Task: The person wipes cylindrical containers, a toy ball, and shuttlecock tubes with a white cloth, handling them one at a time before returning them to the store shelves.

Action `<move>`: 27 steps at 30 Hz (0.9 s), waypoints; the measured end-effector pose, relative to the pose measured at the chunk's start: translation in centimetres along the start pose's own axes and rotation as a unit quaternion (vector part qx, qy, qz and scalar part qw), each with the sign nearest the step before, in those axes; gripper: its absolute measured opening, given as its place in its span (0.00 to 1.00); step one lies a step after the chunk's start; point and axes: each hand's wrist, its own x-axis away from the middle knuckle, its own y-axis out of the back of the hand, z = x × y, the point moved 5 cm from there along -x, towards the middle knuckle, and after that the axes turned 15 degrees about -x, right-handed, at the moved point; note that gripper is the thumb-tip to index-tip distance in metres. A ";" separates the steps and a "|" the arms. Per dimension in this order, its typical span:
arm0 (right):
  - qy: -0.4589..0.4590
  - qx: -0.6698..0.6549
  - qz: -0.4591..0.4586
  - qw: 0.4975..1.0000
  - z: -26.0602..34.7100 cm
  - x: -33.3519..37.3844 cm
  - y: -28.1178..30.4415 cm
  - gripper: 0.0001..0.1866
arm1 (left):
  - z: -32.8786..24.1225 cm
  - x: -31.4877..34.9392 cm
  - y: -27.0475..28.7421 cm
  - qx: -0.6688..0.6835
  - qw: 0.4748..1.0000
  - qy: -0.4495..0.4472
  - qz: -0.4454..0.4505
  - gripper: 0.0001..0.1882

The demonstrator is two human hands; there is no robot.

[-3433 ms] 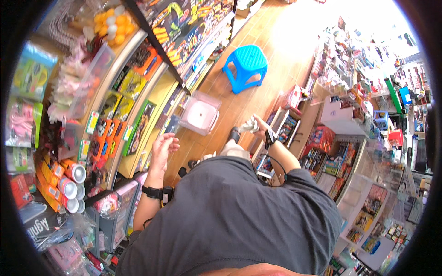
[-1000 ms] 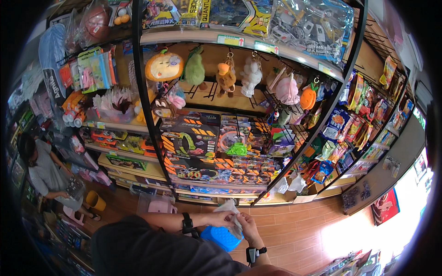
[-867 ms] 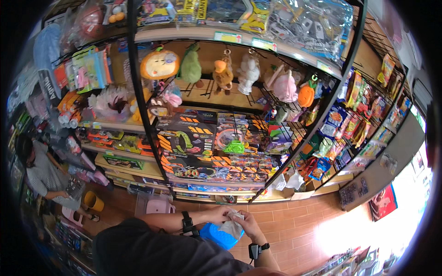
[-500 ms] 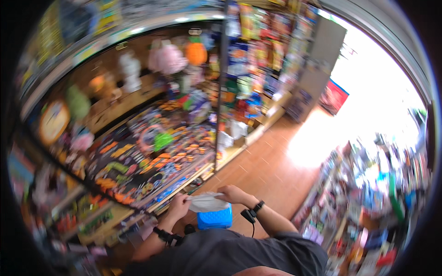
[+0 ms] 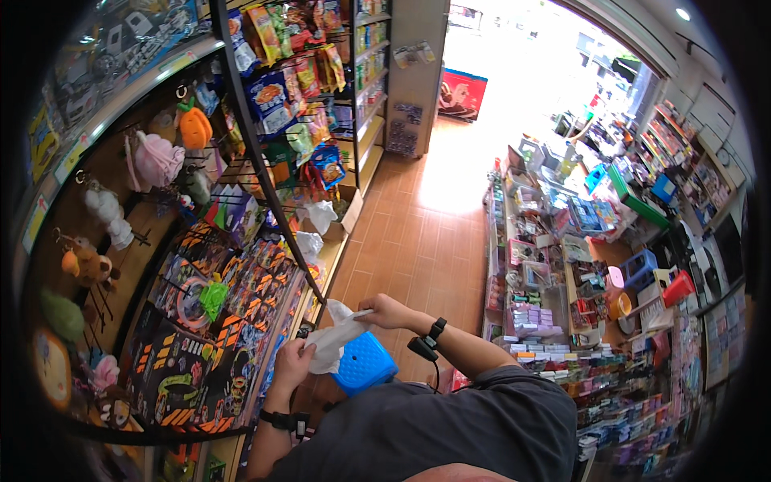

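Between my two hands a thin white sheet (image 5: 328,347), like a tissue or wipe, is stretched out at a slant. My left hand (image 5: 294,359) pinches its lower left edge. At the upper right corner, my right hand (image 5: 387,312) has its fingers closed on the sheet. A loose end of it sticks up beyond. Right below, partly covered by the sheet and my shirt, stands a blue plastic stool (image 5: 366,363) with a patterned top.
To the left is a shelf rack with plush toys (image 5: 159,161), boxed toys (image 5: 181,373) and a dark upright post (image 5: 259,153). Snack bags (image 5: 269,100) hang farther on. A tiled aisle (image 5: 401,217) leads to a bright doorway. At right, a counter (image 5: 574,281) is crowded with small goods.
The view has swung right and become sharp, showing more of the counter. The white sheet, level before, now slants up toward my right hand; both hands still hold it.
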 end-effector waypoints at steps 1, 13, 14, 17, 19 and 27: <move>-0.021 0.014 -0.010 1.000 0.7 0.4 0.4 0.13 | -0.1 -0.5 0.1 0.014 0.996 0.051 0.072 0.12; -0.158 -0.539 -0.083 0.823 -2.6 3.3 -2.1 0.20 | 1.1 -1.6 -2.4 0.642 0.725 0.216 0.124 0.15; -0.159 -0.540 -0.085 0.822 -2.4 4.0 -2.9 0.20 | 0.9 -1.4 -2.4 0.676 0.682 0.256 0.110 0.15; -0.218 -0.314 -0.130 0.915 -3.0 4.9 -4.9 0.18 | 3.0 -0.8 -4.1 0.624 0.732 0.250 0.110 0.16; -0.252 -0.211 -0.181 0.927 -5.3 5.2 -2.5 0.20 | 3.5 0.2 -3.6 0.517 0.821 0.218 0.100 0.15; -0.150 -0.473 -0.209 0.843 0.2 2.8 1.1 0.14 | 5.3 -4.3 -1.0 0.522 0.828 0.144 0.144 0.06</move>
